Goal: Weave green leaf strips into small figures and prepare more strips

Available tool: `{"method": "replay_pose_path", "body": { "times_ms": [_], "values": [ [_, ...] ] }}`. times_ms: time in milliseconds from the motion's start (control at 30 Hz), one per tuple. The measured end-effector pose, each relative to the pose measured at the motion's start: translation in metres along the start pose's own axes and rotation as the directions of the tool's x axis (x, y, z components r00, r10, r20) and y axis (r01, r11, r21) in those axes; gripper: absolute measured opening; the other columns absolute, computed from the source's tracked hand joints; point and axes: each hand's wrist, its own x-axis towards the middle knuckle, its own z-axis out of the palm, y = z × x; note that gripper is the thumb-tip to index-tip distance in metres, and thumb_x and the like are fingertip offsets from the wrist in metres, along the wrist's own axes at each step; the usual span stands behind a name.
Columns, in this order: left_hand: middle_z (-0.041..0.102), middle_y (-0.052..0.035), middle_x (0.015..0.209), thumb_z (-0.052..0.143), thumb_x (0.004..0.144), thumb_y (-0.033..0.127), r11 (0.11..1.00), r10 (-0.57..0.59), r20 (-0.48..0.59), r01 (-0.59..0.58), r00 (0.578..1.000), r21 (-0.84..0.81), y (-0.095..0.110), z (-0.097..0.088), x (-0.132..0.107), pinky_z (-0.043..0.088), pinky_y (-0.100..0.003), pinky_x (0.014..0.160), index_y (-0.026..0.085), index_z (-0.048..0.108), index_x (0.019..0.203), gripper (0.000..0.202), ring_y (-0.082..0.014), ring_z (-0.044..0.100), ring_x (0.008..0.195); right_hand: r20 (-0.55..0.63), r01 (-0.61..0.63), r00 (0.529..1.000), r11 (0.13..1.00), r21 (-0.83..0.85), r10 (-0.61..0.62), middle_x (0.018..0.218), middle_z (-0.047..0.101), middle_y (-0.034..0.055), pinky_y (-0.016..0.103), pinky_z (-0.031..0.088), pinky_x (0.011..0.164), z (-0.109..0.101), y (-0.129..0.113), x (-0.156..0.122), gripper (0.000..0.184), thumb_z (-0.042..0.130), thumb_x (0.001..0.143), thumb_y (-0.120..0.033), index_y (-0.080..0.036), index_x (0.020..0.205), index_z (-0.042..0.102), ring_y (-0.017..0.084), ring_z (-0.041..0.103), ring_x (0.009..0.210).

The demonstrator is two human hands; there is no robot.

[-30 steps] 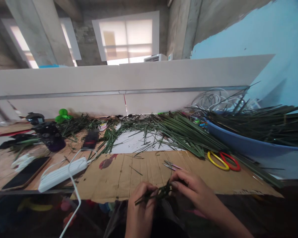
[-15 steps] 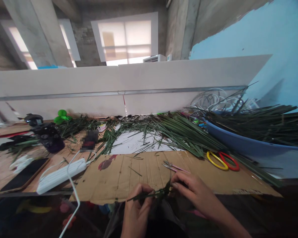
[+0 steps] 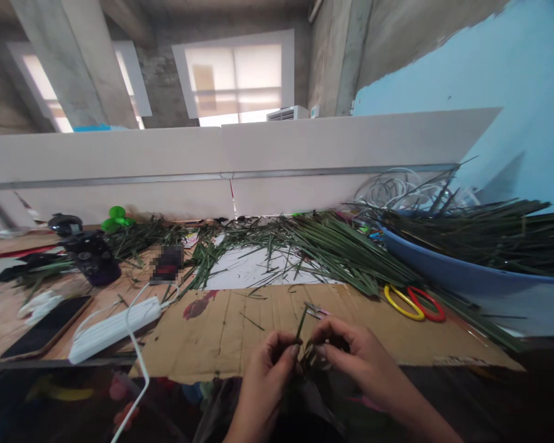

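Leaf strip [image 3: 300, 325] now upright, not sideways — left hand [image 3: 264, 387]; right hand [image 3: 357, 357] around it

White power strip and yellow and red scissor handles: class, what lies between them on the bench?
In the head view, a flattened cardboard sheet lies between the white power strip and the yellow and red scissor handles, with a loose green leaf strip on it.

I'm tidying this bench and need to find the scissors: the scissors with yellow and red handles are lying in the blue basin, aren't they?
No, they aren't in it. The head view shows the scissors lying on the cardboard, just in front of the blue basin.
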Motion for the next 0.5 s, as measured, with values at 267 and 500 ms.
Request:
{"method": "replay_pose_path", "body": {
  "times_ms": [267, 500],
  "values": [
    [0.076, -0.0052, 0.093, 0.055, 0.088, 0.023, 0.920, 0.158, 0.031, -0.159, 0.987, 0.358, 0.001, -0.002, -0.008, 0.048, -0.030, 0.083, 0.022, 0.076, 0.093, 0.022, -0.0236, 0.068, 0.091, -0.102, 0.013, 0.995, 1.000, -0.013, -0.015, 0.076, 0.067, 0.0013, 0.029, 0.046, 0.067, 0.017, -0.007, 0.007, 0.006, 0.061, 0.081, -0.024, -0.022, 0.079, 0.066, 0.020, 0.063, 0.073],
    [0.073, -0.0064, 0.086, 0.058, 0.085, 0.026, 0.922, 0.136, 0.051, -0.145, 0.989, 0.359, 0.001, 0.000, -0.008, 0.048, -0.030, 0.076, 0.018, 0.074, 0.085, 0.017, -0.0237, 0.066, 0.084, -0.128, 0.044, 0.991, 0.999, -0.021, -0.047, 0.081, 0.069, 0.0016, 0.029, 0.046, 0.068, 0.023, -0.009, 0.008, 0.007, 0.062, 0.082, -0.023, -0.022, 0.086, 0.067, 0.019, 0.061, 0.072]
  ]
}}
